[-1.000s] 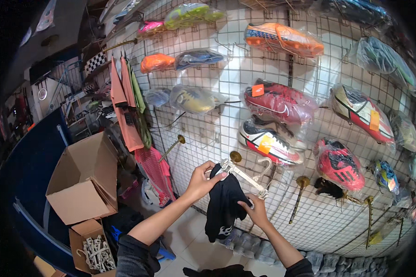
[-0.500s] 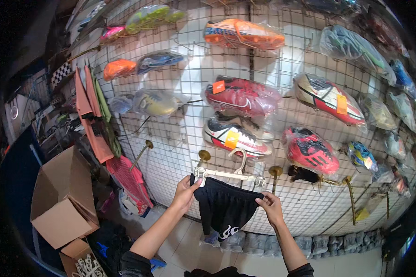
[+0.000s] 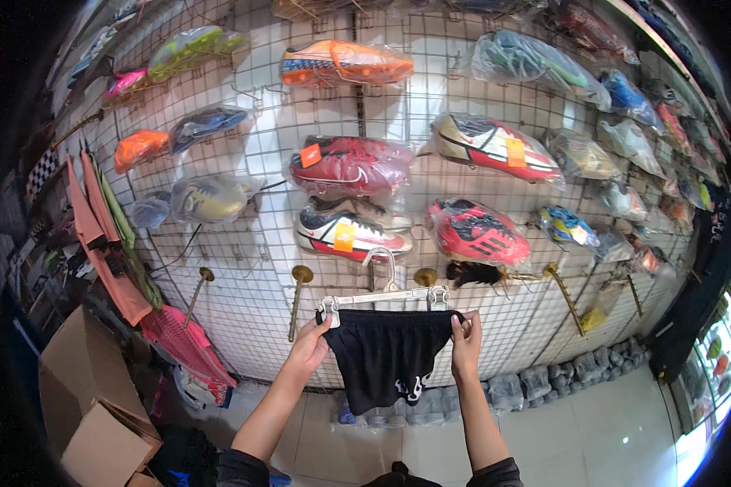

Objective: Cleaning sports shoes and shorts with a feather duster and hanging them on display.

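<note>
Black shorts (image 3: 382, 361) with a white flame-like print at the lower right hang in front of me from a white clip hanger (image 3: 390, 297). My left hand (image 3: 307, 345) pinches the left corner of the waistband, just under the left clip. At the opposite corner, my right hand (image 3: 465, 337) grips the waistband between thumb and fingers, beside the right clip. The waistband is stretched nearly level. Whether the right clip bites on the cloth cannot be made out. The hanger's hook rises up by a white and red shoe (image 3: 365, 235) on the wall rack.
A wire grid wall (image 3: 260, 300) carries several shoes in clear bags and brass-coloured hooks (image 3: 302, 276) that stick out. Coloured garments (image 3: 97, 235) hang at the left, above an opened cardboard box (image 3: 89, 365). Grey bagged items (image 3: 508, 394) line the tiled floor along the wall.
The view has turned rightward, so the wall items sit further left. My right hand has lifted its waistband corner closer to the hanger bar, and the shorts hang more level.
</note>
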Tool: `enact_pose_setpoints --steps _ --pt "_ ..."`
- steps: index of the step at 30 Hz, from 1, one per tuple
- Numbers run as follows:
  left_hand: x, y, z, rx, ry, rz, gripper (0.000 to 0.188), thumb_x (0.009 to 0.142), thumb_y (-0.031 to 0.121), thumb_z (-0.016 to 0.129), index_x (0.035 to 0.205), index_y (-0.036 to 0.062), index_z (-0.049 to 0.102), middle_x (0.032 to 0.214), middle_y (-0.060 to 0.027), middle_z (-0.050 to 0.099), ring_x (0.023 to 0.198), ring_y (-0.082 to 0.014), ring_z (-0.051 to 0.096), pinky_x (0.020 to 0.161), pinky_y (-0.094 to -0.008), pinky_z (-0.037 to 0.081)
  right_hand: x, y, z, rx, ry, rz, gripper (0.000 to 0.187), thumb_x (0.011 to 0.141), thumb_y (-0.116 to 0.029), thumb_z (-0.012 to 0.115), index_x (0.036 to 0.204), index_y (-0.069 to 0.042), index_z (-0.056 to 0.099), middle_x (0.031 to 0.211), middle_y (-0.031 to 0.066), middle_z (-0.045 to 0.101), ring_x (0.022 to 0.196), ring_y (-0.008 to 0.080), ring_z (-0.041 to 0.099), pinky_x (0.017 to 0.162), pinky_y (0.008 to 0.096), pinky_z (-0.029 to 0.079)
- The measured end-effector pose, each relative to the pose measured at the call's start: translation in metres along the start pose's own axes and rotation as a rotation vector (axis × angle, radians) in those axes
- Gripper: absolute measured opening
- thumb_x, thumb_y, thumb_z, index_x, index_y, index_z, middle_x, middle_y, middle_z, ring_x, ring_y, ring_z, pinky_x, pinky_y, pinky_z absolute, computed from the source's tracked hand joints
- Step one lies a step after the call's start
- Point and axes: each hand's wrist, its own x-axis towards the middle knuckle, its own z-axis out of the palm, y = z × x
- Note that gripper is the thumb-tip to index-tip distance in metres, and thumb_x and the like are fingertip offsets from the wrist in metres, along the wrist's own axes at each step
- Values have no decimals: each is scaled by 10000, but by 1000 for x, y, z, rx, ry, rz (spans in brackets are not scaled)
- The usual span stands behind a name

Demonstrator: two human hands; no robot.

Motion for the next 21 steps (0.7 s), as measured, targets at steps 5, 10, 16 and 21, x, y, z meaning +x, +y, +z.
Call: enact_pose_setpoints --steps 5,10,16,21 --pt "-5 -34 23 79 -123 -144 261 894 134 554 1112 -2 508 1041 -57 594 957 -165 573 847 -320 453 -18 -29 -31 34 43 31 131 890 -25 533 871 -61 409 807 41 597 714 56 506 631 189 396" --pt "-21 -64 51 661 -205 -243 344 846 248 643 1078 10 555 986 -64 632 897 -122 575 759 -267 449 -36 -60 -74 -146 179 -76 117 867 -26 565 897 -35 452 776 29 585 696 46 501 592 188 397" --pt "-29 -101 87 1200 -742 -284 269 824 244 656 947 7 621 919 -92 664 845 -160 621 709 -280 481 -63 -89 -119 -550 243 -246 95 807 8 577 860 4 498 699 18 515 642 69 452 577 220 376" --pt "-50 -103 179 939 -759 158 302 816 227 658 1031 22 602 975 -113 648 869 -190 627 762 -315 483 -88 -103 -117 -667 132 -261 141 781 78 515 915 39 537 757 44 576 738 87 558 702 223 440"
